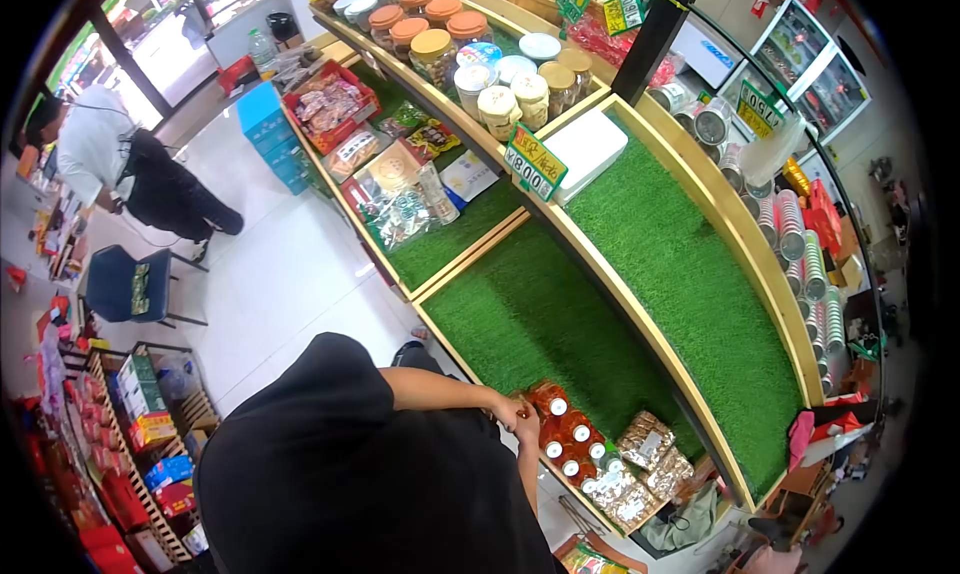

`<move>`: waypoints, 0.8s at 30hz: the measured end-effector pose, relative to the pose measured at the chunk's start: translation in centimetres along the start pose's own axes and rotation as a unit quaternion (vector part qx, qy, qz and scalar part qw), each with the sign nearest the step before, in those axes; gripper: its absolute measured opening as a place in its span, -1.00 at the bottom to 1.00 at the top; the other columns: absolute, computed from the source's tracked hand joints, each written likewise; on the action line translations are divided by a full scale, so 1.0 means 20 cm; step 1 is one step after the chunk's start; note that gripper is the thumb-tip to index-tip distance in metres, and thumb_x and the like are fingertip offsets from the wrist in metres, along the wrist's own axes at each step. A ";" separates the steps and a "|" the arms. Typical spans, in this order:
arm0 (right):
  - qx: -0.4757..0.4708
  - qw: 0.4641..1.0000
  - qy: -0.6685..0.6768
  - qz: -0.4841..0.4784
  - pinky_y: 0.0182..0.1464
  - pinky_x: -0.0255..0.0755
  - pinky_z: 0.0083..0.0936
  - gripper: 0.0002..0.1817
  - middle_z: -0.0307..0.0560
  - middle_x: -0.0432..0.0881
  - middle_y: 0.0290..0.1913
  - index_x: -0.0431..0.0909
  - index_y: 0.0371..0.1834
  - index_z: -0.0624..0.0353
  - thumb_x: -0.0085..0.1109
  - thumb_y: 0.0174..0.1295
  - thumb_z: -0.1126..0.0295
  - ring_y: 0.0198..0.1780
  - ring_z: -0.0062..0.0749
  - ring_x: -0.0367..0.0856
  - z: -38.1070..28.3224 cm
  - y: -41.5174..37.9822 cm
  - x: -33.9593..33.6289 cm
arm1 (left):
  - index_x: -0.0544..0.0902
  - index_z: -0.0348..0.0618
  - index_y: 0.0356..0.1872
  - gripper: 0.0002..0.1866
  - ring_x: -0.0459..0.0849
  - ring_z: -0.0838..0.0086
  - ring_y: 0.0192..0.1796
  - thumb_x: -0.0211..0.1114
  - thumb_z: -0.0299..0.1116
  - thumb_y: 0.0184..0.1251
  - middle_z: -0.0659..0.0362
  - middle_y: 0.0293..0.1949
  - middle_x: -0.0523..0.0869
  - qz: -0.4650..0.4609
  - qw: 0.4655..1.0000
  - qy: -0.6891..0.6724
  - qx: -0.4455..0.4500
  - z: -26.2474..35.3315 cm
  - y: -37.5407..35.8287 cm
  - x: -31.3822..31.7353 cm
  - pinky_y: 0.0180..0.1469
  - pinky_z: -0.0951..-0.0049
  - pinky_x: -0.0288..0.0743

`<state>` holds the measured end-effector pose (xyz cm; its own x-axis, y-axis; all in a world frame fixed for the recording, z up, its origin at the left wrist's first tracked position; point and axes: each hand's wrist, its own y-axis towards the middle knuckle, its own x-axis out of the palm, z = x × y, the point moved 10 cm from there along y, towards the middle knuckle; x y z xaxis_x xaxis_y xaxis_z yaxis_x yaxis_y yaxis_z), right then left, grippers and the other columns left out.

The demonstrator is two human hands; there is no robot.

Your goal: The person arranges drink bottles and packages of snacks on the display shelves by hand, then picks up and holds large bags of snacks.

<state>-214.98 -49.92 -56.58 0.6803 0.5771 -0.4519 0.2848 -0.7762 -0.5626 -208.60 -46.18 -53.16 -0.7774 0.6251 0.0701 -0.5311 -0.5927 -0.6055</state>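
My left hand and my right hand are together at the front edge of the lower shelf, fingers closed. Between them is a small dark reddish-brown piece that I cannot make out, partly covered by the fingers. Right beside them stand several bottles with white caps and red-orange contents, packed closely together. Clear packs of brownish dried food lie past the bottles, at the shelf's corner. Both hands are small in view.
The stepped display stand has green turf and wooden rims. Lidded jars, a white box and a price sign sit on its upper tier. Snack packs lie farther along. A person bends near a chair.
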 end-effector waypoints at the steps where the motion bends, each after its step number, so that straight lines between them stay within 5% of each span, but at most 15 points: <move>1: -0.009 1.000 0.020 0.003 0.02 0.47 -0.48 -0.38 0.04 0.65 -0.07 0.44 0.18 0.22 0.31 -0.05 0.38 -0.05 -0.33 0.63 0.14 0.12 0.07 | 0.46 -0.30 0.09 -0.48 0.58 0.27 -0.10 0.25 -0.37 0.04 0.02 -0.13 0.59 -0.042 0.998 -0.015 -0.032 0.02 -0.06 -0.03 -0.13 0.25 0.47; 4: 0.101 0.995 -0.017 0.000 -0.05 0.50 -0.51 -0.47 0.01 0.66 -0.11 0.50 0.07 0.32 0.32 -0.03 0.40 -0.11 -0.37 0.64 -0.10 0.10 0.07 | 0.55 -0.27 -0.05 -0.59 0.58 0.34 -0.19 0.26 -0.34 0.02 0.07 -0.16 0.60 -0.097 0.990 -0.007 0.097 0.15 -0.27 -0.17 -0.21 0.28 0.45; 7: 0.065 0.996 0.002 -0.060 -0.14 0.52 -0.53 -0.54 -0.01 0.67 -0.16 0.55 -0.01 0.33 0.33 -0.03 0.41 -0.19 -0.40 0.65 -0.46 0.08 0.16 | 0.51 -0.26 -0.03 -0.61 0.45 0.48 -0.43 0.27 -0.35 0.10 0.20 -0.38 0.55 -0.084 0.992 0.034 0.091 0.01 -0.36 -0.39 -0.40 0.44 0.33; 9: 0.089 0.996 0.018 -0.023 -0.24 0.56 -0.48 -0.61 -0.01 0.66 -0.18 0.56 -0.06 0.31 0.31 0.02 0.40 -0.24 -0.38 0.65 -0.43 0.19 0.20 | 0.57 -0.22 -0.02 -0.56 0.55 0.38 -0.16 0.30 -0.24 0.06 0.08 -0.11 0.62 -0.018 0.999 0.033 0.036 0.00 -0.60 -0.63 -0.14 0.31 0.41; 11: 0.150 0.977 0.129 -0.077 -0.27 0.60 -0.44 -0.41 0.04 0.62 -0.11 0.42 0.16 0.21 0.33 0.04 0.28 -0.21 -0.29 0.65 -0.59 0.13 0.30 | 0.56 -0.24 -0.01 -0.56 0.55 0.37 -0.12 0.29 -0.26 0.07 0.07 -0.08 0.62 -0.042 0.998 -0.021 0.041 -0.09 -0.66 -0.71 -0.09 0.29 0.42; 13: 0.156 0.974 0.136 -0.090 -0.24 0.60 -0.40 -0.38 0.04 0.62 -0.13 0.39 0.18 0.17 0.35 0.03 0.26 -0.19 -0.28 0.65 -0.68 0.20 0.44 | 0.51 -0.23 0.08 -0.48 0.56 0.31 -0.05 0.31 -0.27 0.05 0.07 -0.04 0.62 -0.028 0.986 -0.042 0.160 -0.24 -0.57 -0.83 -0.01 0.27 0.44; 15: 0.072 0.984 0.124 -0.106 -0.19 0.57 -0.43 -0.41 0.03 0.64 -0.16 0.46 0.13 0.19 0.38 0.00 0.24 -0.18 -0.33 0.64 -0.84 0.33 0.66 | 0.43 -0.18 0.18 -0.37 0.55 0.24 0.05 0.35 -0.28 0.01 0.03 0.01 0.60 0.075 0.988 -0.016 0.136 -0.47 -0.50 -1.04 0.04 0.24 0.44; 17: -0.055 0.987 -0.074 -0.135 -0.14 0.54 -0.47 -0.46 0.00 0.66 -0.16 0.55 0.04 0.23 0.40 -0.02 0.22 -0.17 -0.39 0.63 -1.11 0.43 0.85 | 0.31 -0.14 0.28 -0.17 0.55 0.18 0.09 0.45 -0.23 -0.13 -0.04 0.04 0.57 0.113 0.993 0.004 0.036 -0.50 -0.81 -1.17 0.05 0.25 0.46; 19: -0.070 0.975 -0.078 -0.198 -0.14 0.53 -0.49 -0.47 -0.04 0.67 -0.19 0.60 -0.03 0.27 0.40 -0.03 0.16 -0.19 -0.43 0.63 -1.29 0.48 1.08 | 0.19 -0.17 0.34 0.04 0.54 0.14 0.12 0.55 -0.17 -0.28 -0.10 0.08 0.52 0.208 0.976 0.025 -0.061 -0.66 -1.01 -1.31 0.11 0.29 0.45; 20: -0.050 0.977 -0.066 -0.194 -0.14 0.53 -0.49 -0.47 -0.04 0.67 -0.19 0.60 -0.03 0.27 0.40 -0.03 0.16 -0.19 -0.43 0.63 -1.38 0.46 1.13 | 0.12 -0.28 0.34 0.15 0.44 0.08 0.22 0.58 -0.11 -0.35 -0.16 0.18 0.42 0.248 0.964 0.009 0.099 -0.59 -1.07 -1.36 0.21 0.27 0.37; 21: 0.018 0.979 -0.100 -0.178 -0.29 0.53 -0.51 -0.42 -0.02 0.67 -0.22 0.54 0.02 0.26 0.35 -0.04 0.11 -0.29 -0.42 0.65 -1.44 0.42 1.17 | 0.12 -0.33 0.32 0.17 0.39 0.07 0.27 0.59 -0.05 -0.38 -0.13 0.19 0.42 0.339 0.939 0.060 -0.010 -0.88 -0.95 -1.41 0.28 0.27 0.28; 22: 0.082 0.974 -0.130 -0.165 -0.45 0.54 -0.52 -0.36 -0.01 0.67 -0.25 0.47 0.07 0.24 0.30 -0.05 0.06 -0.39 -0.41 0.67 -1.44 0.39 1.21 | 0.14 -0.31 0.30 0.14 0.38 0.07 0.28 0.58 -0.03 -0.36 -0.12 0.20 0.42 0.331 0.941 0.055 0.034 -0.90 -0.95 -1.42 0.31 0.26 0.25; 23: -0.039 0.976 -0.169 -0.133 -0.52 0.50 -0.57 -0.32 0.01 0.66 -0.23 0.44 0.10 0.24 0.31 -0.05 0.03 -0.45 -0.43 0.65 -1.51 0.42 1.24 | 0.16 -0.30 0.28 0.11 0.37 0.06 0.28 0.56 -0.01 -0.34 -0.11 0.21 0.41 0.322 0.942 0.049 0.075 -0.87 -1.00 -1.43 0.33 0.26 0.21; 24: -0.023 0.977 -0.151 -0.148 -0.47 0.51 -0.57 -0.32 0.01 0.66 -0.23 0.43 0.12 0.22 0.31 -0.02 0.01 -0.40 -0.44 0.65 -1.43 0.42 1.27 | 0.15 -0.27 0.30 0.10 0.38 0.08 0.28 0.55 0.00 -0.31 -0.11 0.20 0.42 0.322 0.941 0.075 0.068 -0.88 -1.03 -1.42 0.33 0.27 0.21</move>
<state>-175.94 -49.13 -52.99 0.3357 0.8209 -0.4620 0.4737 -0.5711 -0.6704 -169.62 -42.85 -56.54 -0.9020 0.1726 -0.3958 -0.0121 -0.9263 -0.3765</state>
